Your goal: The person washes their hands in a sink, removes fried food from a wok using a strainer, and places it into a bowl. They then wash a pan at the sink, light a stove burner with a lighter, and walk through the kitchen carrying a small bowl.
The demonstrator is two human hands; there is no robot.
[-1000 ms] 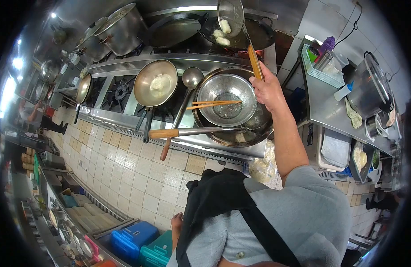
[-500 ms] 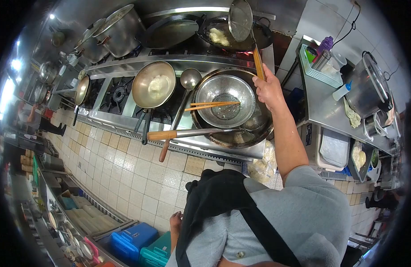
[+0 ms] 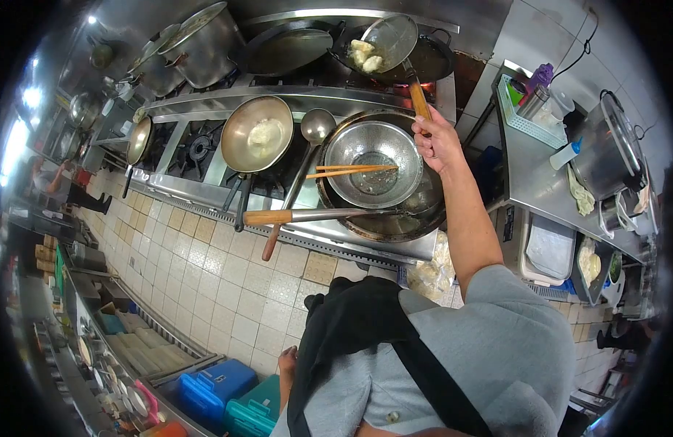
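My right hand (image 3: 438, 140) is wrapped round the wooden handle of a wire-mesh skimmer (image 3: 394, 40). The skimmer's round head is over the oil of a dark wok (image 3: 429, 58) on the back burner. Pale, lumpy pieces of food (image 3: 363, 52) show at the left edge of the mesh. Below my right wrist, a perforated metal strainer bowl (image 3: 341, 175) rests over a wider pan, with wooden chopsticks (image 3: 351, 171) laid across it. My left hand (image 3: 287, 360) hangs low by the apron, small in view, fingers curled in and nothing visible in them.
A ladle (image 3: 316, 127) and a wood-handled tool (image 3: 278, 217) lie along the stove front. A frying pan (image 3: 241, 124) holds pale residue. Stockpots (image 3: 205, 54) stand at back left; a steel counter (image 3: 526, 160) is on the right. Another person (image 3: 56, 182) is far left.
My right hand has brought the skimmer head lower and slightly left, from above the wok to beside the pale pieces. The pieces now overlap its edge. My left hand stays low.
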